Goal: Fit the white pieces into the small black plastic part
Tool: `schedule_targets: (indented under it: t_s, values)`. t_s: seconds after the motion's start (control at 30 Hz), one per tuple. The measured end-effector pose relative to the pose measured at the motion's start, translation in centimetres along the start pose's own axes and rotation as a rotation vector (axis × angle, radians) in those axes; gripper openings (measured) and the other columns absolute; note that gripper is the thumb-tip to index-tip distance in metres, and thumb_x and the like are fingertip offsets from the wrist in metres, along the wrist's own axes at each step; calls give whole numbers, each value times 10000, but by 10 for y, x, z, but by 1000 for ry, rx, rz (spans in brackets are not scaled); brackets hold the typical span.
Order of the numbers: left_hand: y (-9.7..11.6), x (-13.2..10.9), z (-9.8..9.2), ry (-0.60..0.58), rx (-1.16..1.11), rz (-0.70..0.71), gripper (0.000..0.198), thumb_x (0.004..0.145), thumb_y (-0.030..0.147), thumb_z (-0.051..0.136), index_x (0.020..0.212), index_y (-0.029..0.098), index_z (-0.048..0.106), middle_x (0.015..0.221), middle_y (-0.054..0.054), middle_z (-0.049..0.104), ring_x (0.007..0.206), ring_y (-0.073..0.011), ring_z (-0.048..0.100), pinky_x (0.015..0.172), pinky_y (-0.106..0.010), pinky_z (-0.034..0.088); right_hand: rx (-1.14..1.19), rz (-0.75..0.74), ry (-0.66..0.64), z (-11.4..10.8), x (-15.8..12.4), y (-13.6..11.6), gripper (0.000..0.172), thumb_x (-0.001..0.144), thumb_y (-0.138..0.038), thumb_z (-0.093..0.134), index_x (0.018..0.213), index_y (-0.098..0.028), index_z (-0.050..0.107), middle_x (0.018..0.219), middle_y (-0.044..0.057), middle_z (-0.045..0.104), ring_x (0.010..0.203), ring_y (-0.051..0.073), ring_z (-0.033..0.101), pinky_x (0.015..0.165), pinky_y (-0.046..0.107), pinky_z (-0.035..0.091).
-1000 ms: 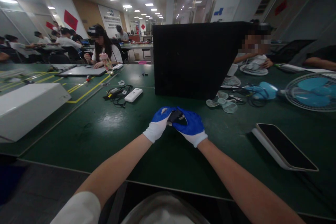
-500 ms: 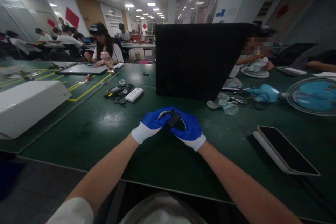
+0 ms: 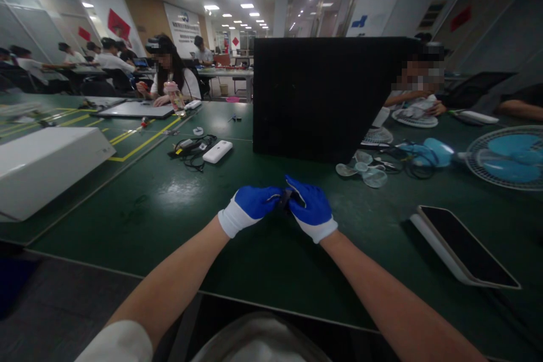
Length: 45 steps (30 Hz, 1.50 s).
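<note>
Both hands wear blue-coated white gloves and meet above the green table, in front of a big black box-like panel. A small dark piece sits between them; its kind is too dark to make out. My left hand pinches its left side with the fingers closed. My right hand grips the other side between thumb and fingers, with the index finger raised. Much of the piece is hidden by the gloves.
A white power bank lies beside black cables. Right of the panel are a clear fan blade and a blue fan. A phone rests at right, a white casing at left. Co-workers sit across the table.
My left hand has turned and lowered slightly, its fingers now closer together on the dark piece. The piece has tilted and shows less; my right index finger has lifted.
</note>
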State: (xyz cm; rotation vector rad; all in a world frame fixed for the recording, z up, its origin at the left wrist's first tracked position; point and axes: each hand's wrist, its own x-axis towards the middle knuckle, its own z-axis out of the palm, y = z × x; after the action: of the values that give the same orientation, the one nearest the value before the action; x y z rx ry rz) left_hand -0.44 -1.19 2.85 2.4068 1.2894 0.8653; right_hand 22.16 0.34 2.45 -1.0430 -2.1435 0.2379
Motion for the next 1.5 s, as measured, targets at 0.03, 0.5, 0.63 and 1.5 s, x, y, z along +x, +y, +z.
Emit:
schedule_targets:
  t_s: [0.03,0.5,0.63,1.5]
  values:
    - [1,0,1,1,37,-13,305,931,310,570,1197,320,719,1000,-34,782,905,-230,731,877,-365,565,9,-8,3,0,0,-2,522,962,-275,520,1483,-304,500,1166,58,752,1101,301,696,1019,569,496]
    - [-44,11,-13,180,342,-317,297,942,283,559,1167,260,751,1057,-77,787,941,-246,734,839,-336,543,-439,-14,-293,2,11,11,466,988,-339,458,1423,-246,597,1424,107,631,1350,341,527,1131,568,343]
    - [-47,12,-9,186,326,-347,302,940,295,574,1188,273,745,1103,-62,783,966,-236,735,863,-325,543,-631,54,-438,20,15,1,534,960,-469,497,1415,-213,610,1622,123,394,1516,400,264,1211,616,108]
    - [-29,6,14,-35,194,-150,275,970,270,533,1113,269,767,1052,-41,792,969,-201,733,899,-309,545,16,40,8,2,8,6,221,940,-361,620,1062,-293,791,1413,26,643,1405,293,486,1165,588,348]
